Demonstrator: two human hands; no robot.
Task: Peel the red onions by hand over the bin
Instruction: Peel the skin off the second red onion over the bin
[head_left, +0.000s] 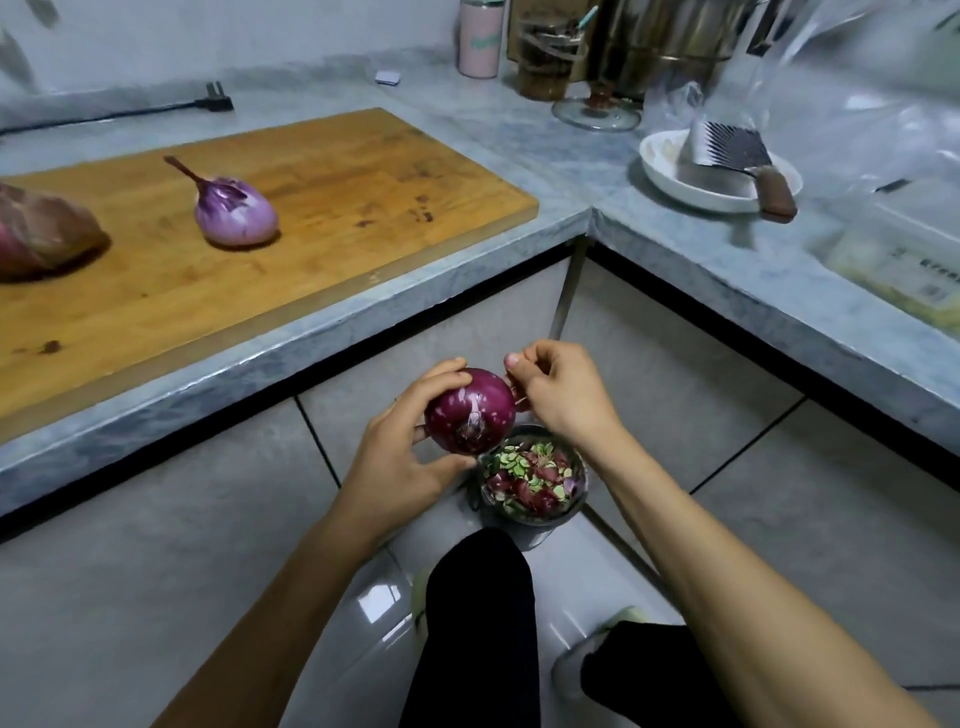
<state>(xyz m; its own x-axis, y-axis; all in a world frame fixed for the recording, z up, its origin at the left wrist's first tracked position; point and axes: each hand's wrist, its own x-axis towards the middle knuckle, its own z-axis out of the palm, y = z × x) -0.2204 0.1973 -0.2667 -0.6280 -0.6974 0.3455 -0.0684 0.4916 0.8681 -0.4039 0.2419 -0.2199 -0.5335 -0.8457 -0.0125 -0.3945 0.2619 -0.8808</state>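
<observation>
My left hand (400, 441) grips a dark red onion (470, 410) above the floor, just over the near-left rim of a small bin (576, 506) filled with red skins and green scraps. Against the onion's right side my right hand (558, 395) has its fingers curled and pinches at the skin there. A paler, peeled onion (236, 210) with a thin stem lies on the wooden cutting board (337, 208). Another red onion (41, 234), still in its skin, lies at the board's left edge.
The grey stone counter (649, 234) wraps around the corner above my hands. A white bowl (670, 179) holding a wavy cutter (737, 150) stands at the right, with clear plastic bags behind it. Jars, a pink cup (480, 39) and a metal pot stand at the back. My dark-trousered legs are below.
</observation>
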